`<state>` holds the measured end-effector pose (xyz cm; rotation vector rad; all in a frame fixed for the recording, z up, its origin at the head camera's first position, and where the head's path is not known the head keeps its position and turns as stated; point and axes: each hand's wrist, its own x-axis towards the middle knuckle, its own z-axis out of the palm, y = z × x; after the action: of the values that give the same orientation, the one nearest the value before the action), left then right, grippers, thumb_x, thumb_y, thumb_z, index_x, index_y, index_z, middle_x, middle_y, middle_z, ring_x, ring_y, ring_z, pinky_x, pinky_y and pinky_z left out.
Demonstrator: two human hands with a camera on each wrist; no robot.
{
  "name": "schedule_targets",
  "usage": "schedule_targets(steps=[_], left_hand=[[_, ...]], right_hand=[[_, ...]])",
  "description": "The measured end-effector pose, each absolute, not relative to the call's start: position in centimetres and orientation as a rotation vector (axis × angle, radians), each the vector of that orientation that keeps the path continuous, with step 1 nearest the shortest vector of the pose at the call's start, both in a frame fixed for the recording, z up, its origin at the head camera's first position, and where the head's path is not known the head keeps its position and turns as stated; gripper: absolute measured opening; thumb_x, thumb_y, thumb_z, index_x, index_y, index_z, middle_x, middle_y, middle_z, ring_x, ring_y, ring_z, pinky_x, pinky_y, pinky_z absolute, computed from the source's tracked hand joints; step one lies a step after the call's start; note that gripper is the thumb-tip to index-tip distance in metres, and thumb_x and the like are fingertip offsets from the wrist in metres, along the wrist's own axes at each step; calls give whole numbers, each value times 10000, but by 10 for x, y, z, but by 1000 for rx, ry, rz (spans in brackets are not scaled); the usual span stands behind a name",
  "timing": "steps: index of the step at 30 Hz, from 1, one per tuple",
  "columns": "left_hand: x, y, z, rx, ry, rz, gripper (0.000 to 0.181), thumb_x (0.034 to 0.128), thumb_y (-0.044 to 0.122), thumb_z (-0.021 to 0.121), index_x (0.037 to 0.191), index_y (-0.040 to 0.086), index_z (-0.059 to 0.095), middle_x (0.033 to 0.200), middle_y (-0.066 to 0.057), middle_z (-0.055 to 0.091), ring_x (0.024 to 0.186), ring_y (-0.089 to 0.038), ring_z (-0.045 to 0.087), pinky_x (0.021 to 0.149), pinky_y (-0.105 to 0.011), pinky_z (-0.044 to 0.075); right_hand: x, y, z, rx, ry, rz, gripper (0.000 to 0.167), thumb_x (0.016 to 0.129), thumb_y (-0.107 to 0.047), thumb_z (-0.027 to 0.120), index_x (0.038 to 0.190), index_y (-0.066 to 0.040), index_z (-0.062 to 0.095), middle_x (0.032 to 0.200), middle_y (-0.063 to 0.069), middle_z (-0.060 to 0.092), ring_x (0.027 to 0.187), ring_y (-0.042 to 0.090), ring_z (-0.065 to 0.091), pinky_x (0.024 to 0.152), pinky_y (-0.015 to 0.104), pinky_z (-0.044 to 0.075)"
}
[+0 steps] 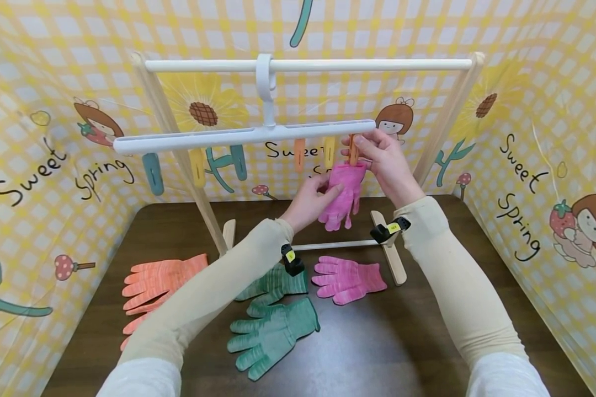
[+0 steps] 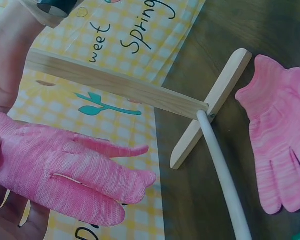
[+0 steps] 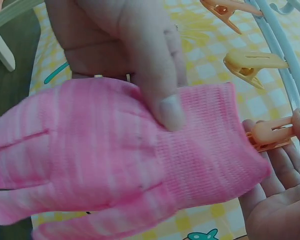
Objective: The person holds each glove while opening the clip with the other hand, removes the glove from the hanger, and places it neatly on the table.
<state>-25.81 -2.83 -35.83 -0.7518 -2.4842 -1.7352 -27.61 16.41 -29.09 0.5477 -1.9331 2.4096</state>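
A pink knitted glove (image 1: 346,190) hangs fingers-down beneath the right end of a pale hanger (image 1: 193,138). My left hand (image 1: 308,203) pinches the glove near its cuff, thumb in front, as the right wrist view also shows. My right hand (image 1: 389,168) pinches an orange clip (image 3: 272,132) on the hanger. The clip's lower end meets the cuff edge; whether it bites the fabric I cannot tell. In the left wrist view the glove (image 2: 75,170) covers part of the fingers behind it.
Other clips hang along the hanger: yellow (image 1: 329,153), orange (image 1: 299,155) and blue (image 1: 153,173). The hanger hooks over a white rod (image 1: 367,65) on a wooden stand. On the dark table (image 1: 377,342) lie a pink glove (image 1: 349,279), green gloves (image 1: 278,331) and orange gloves (image 1: 164,278).
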Motion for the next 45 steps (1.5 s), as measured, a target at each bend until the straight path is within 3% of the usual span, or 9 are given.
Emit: schedule_targets(steps=[4,10,17,28,33,39,45], left_hand=[[-257,-31,-365,-765,-2469,-1743,310,1063,211,613,1285,7,682,1131,-120,741,1007,-220,662,908,-343,540],[-253,-35,-373,-761,-2475,-1760,274,1062,217,618,1247,30,696,1123,-97,742,1002,-203,666,919,-341,534],[-249,-40,-381,-738,-2497,-1716,238,1058,223,626,1173,31,709,1080,-94,740,975,-199,655,898,-337,524],[-237,-46,-390,-769,-2586,-1642,166,1048,218,638,1055,60,690,967,-55,690,879,-178,591,804,-300,491],[-228,-45,-393,-807,-2599,-1666,138,1038,194,655,1048,60,685,925,-34,659,849,-158,587,776,-273,482],[-218,-44,-398,-844,-2618,-1689,123,1038,186,658,994,70,660,883,-26,612,842,-173,570,797,-280,490],[-209,-41,-400,-896,-2658,-1711,110,1038,188,659,1022,81,675,951,-33,668,915,-191,622,902,-311,538]], right_hand=[[-275,164,-291,542,-1931,2428,250,1059,-169,609,1252,-12,628,1106,45,749,995,186,743,842,297,583],[-274,162,-292,516,-1920,2448,262,1051,-186,625,1267,-41,653,1140,75,732,1021,204,732,872,318,589],[-274,160,-292,521,-1917,2453,329,1052,-196,628,1279,42,630,1142,73,725,1004,198,730,872,313,576],[-272,163,-294,540,-1975,2454,251,1067,-200,604,1260,-49,656,1197,107,709,1052,238,714,965,364,544],[-270,164,-297,550,-2014,2418,198,1067,-232,606,1119,-58,684,1160,90,730,1036,226,722,1021,416,520],[-267,168,-302,575,-2122,2320,353,1074,-279,594,1333,-46,646,1152,73,743,1059,216,717,984,352,536],[-266,177,-309,583,-2225,2223,375,1085,-287,569,1341,-18,620,1187,92,733,1092,217,710,988,355,540]])
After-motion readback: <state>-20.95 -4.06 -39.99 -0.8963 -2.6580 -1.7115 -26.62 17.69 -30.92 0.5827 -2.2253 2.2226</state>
